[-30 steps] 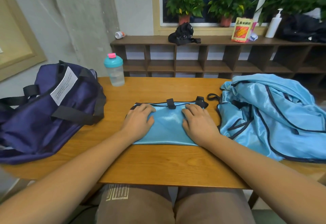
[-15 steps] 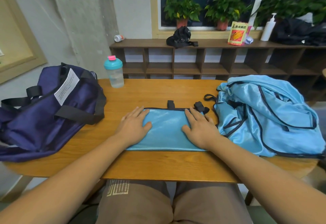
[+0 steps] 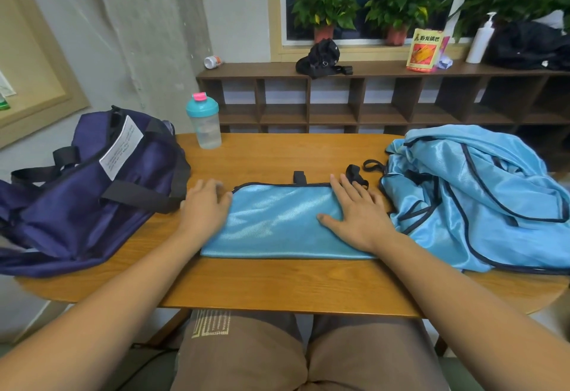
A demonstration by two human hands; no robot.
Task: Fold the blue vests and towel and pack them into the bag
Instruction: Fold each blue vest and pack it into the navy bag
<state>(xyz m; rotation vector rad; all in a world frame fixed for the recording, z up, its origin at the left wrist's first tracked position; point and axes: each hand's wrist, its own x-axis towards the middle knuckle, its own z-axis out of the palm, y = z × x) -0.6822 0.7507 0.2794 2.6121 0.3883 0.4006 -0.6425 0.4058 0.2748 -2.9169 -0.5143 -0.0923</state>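
Note:
A folded light-blue vest (image 3: 277,221) with dark trim and black straps lies flat in the middle of the wooden table (image 3: 277,282). My left hand (image 3: 205,208) rests flat on its left end, fingers straight and partly on the wood. My right hand (image 3: 357,212) presses flat on its right end. A heap of unfolded light-blue vests (image 3: 478,199) lies at the right of the table. The dark purple bag (image 3: 83,187) with black straps and a white label sits at the left, its top opening facing up.
A clear bottle with a teal lid (image 3: 205,122) stands at the table's back left. Behind the table runs a low brown shelf (image 3: 370,97) with a black pouch, a snack packet, a pump bottle and potted plants. My knees are under the near edge.
Both hands slid apart along the folded vest, left hand leftward past its edge, right hand rightward. The vest now lies smoother and wider between them.

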